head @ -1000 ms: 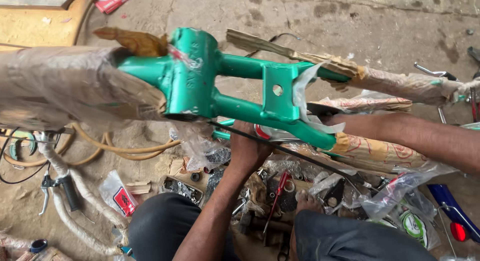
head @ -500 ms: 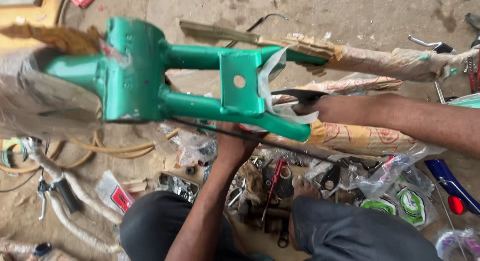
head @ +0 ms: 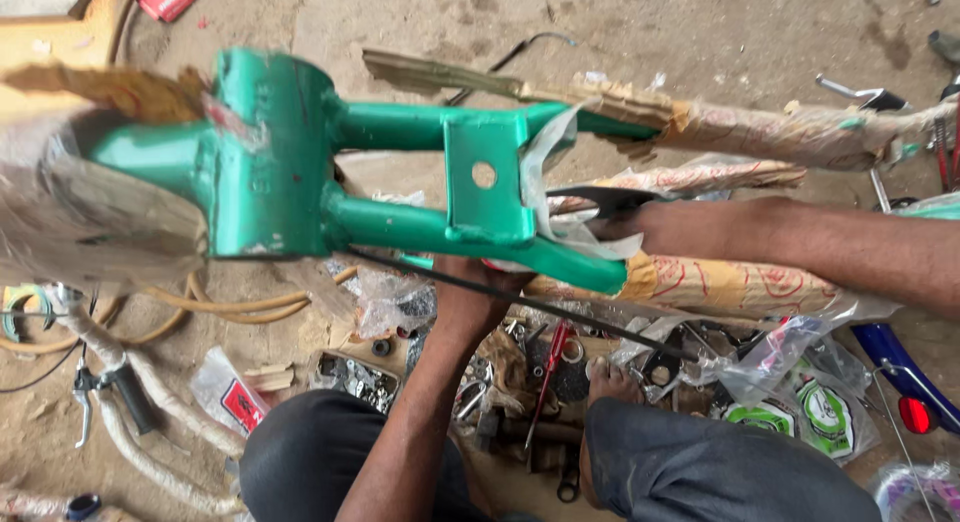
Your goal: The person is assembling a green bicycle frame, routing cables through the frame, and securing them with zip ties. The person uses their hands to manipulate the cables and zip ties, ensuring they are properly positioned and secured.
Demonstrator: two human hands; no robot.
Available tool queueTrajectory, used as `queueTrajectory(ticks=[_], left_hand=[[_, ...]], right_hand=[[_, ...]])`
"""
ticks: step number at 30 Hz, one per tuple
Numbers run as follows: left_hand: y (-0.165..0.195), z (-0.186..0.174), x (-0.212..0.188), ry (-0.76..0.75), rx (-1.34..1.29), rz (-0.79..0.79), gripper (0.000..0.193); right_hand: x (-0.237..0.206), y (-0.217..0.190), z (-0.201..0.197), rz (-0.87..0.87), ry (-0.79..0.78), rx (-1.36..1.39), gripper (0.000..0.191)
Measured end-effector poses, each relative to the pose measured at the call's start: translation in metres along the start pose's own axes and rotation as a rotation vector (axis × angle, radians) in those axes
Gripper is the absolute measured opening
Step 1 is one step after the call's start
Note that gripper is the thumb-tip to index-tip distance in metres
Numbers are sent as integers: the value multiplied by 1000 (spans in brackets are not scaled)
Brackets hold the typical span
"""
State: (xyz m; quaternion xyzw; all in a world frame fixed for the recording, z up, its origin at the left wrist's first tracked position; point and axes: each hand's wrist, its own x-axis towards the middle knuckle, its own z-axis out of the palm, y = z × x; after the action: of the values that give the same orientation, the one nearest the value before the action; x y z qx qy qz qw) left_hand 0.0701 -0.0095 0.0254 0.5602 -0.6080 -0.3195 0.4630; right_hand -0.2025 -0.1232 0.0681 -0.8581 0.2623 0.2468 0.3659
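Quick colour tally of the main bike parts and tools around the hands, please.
Green: 1, frame
Brown paper-wrapped: 2, upper tube and lower tube
Blue: 1, mudguard
Red-handled: 1, screwdriver
Black: 1, handlebar grip
Total: 6
The left hand holds the frame from below; the right hand reaches between the wrapped tubes.

Frame (head: 400, 182) above scattered parts (head: 540, 372), left hand (head: 470, 302) beneath, right hand (head: 650, 227) beside.
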Motion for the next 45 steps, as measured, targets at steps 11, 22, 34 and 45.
queueTrajectory(ticks=[11, 22, 34, 45], left_hand=[[0, -1, -2, 38, 26, 65, 45], [-2, -2, -1, 9, 194, 106, 41], [-4, -1, 0, 28, 214, 148, 45], [-9, 2, -1, 65, 198, 182, 49]], right_hand=[[-1, -2, -18, 215, -82, 107, 56], [7, 27, -13, 326, -238, 72, 52], [-1, 1, -7, 248, -63, -98, 36], [1, 19, -6, 415, -53, -1, 58]])
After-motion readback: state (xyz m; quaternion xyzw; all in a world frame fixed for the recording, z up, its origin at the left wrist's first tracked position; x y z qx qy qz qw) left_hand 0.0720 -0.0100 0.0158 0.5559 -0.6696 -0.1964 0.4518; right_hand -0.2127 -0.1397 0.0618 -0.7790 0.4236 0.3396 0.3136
